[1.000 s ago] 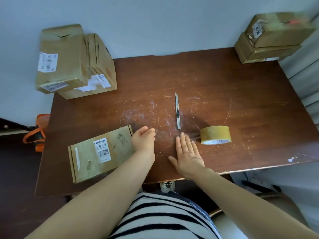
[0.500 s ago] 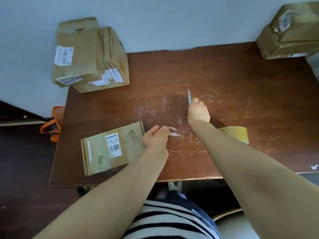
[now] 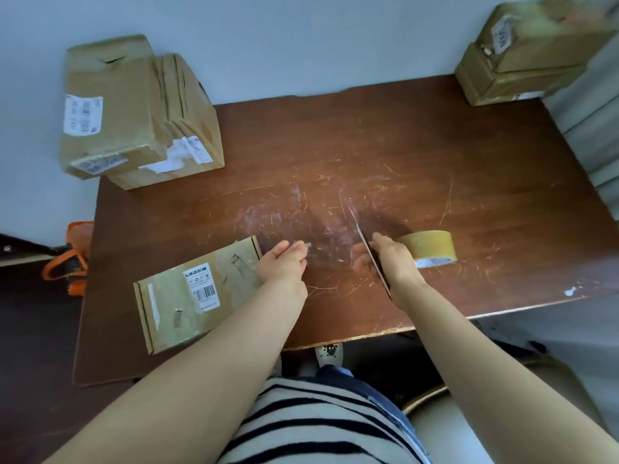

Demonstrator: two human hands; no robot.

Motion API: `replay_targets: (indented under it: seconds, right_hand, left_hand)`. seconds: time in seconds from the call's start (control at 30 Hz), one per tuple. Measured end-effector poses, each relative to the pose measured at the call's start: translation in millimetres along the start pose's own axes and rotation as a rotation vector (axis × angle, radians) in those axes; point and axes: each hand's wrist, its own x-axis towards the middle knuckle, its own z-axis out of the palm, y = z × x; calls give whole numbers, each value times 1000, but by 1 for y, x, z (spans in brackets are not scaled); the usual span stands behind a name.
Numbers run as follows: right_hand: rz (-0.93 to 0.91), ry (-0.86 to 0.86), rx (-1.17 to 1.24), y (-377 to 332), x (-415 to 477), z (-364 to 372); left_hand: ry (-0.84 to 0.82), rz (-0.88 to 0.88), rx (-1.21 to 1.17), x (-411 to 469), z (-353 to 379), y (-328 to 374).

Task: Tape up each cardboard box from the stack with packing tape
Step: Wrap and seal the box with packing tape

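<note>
1. At the near left of the bench (image 3: 385,139), one flat cardboard box (image 3: 187,296) is lying label-up, its barcode sticker facing the camera.
2. The left hand (image 3: 284,264) is resting right against that box's right-hand edge. Its fingers are held straight and close together, pointing away across the wood. There is a small pale scrap at the fingertips, but I cannot tell what it is.
3. Over to the right hand (image 3: 393,262): it is gripping the one cutter (image 3: 368,251), which is running slantwise across the palm with its thin tip poking out beyond the fingers. The grip is blurred, so how each finger is lying is not clear.
4. One roll of packing tape (image 3: 432,247), tan-coloured, is sitting on the wood just behind the right hand, partly hidden by it.
5. Counting cartons now. The back-left stack (image 3: 134,112) is two boxes piled together at the far left corner, both carrying white shipping labels.
6. The back-right stack (image 3: 522,61) is another two, one on top of the other, against the wall (image 3: 301,38).
7. That is making five boxes in all, with one roll, one cutter and two hands.
8. The middle of the bench is showing plenty of pale scratches and scuffs between the two hands.
9. Down on the floor to the left, an orange strapped object (image 3: 72,259) is lying beside the bench.
10. At the bottom, a black-and-white striped top (image 3: 318,426) is filling the view between the forearms.
</note>
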Motion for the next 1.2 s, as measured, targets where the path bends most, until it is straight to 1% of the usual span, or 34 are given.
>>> replay_targets:
  seconds: [0.07,0.13,0.27,0.37,0.47,0.57,0.67,0.73,0.83,0.87,0.9,0.93,1.0,1.03,1.07,1.1,1.13,1.17,1.2]
  right_hand:
    - [-43,21,-118,15,-11,-3]
    - [-126,48,-290,30,-19,-4]
    - [-238,61,-757,46,-24,0]
    - [-265,114,-906,41,-24,10]
    - [-220,161,-1004,37,-18,22]
    - [-197,166,-1004,40,-19,29]
    - [-193,94,-951,51,-28,22]
    - [-194,101,-834,52,-37,12]
    - [-258,200,-570,32,-37,2]
    - [-277,215,-518,21,-31,2]
    - [-290,217,-514,9,-20,3]
    - [-293,207,-558,-1,-6,4]
    - [-262,179,-702,-14,20,8]
    - [-255,168,-796,-16,30,9]
    - [-287,163,-878,-19,36,10]
    - [-355,168,-890,-21,37,14]
    - [-434,153,-827,-24,35,20]
    - [-467,103,-644,-28,28,27]
    - [-425,9,-424,-32,18,34]
  left_hand:
    - [6,2,16,0,-1,0]
    - [5,5,32,-1,-2,0]
    - [-8,21,30,-1,-1,0]
    - [-15,34,29,-3,-2,-1]
    - [-43,44,30,-4,-2,-2]
    - [-62,76,31,-6,-2,-3]
    - [-71,111,42,-7,0,-3]
    - [-72,133,49,-4,0,-2]
    - [-60,168,82,1,-1,-2]
    - [-51,188,101,2,-1,-1]
    - [-32,217,119,3,-1,1]
    - [-7,255,134,5,-3,6]
    - [31,333,152,7,-7,21]
    - [28,353,158,8,-10,30]
    - [0,355,159,7,-14,39]
    - [-45,348,168,5,-17,46]
    - [-95,340,187,2,-19,52]
    - [-142,338,212,0,-22,57]
    - [-184,340,231,-2,-24,60]
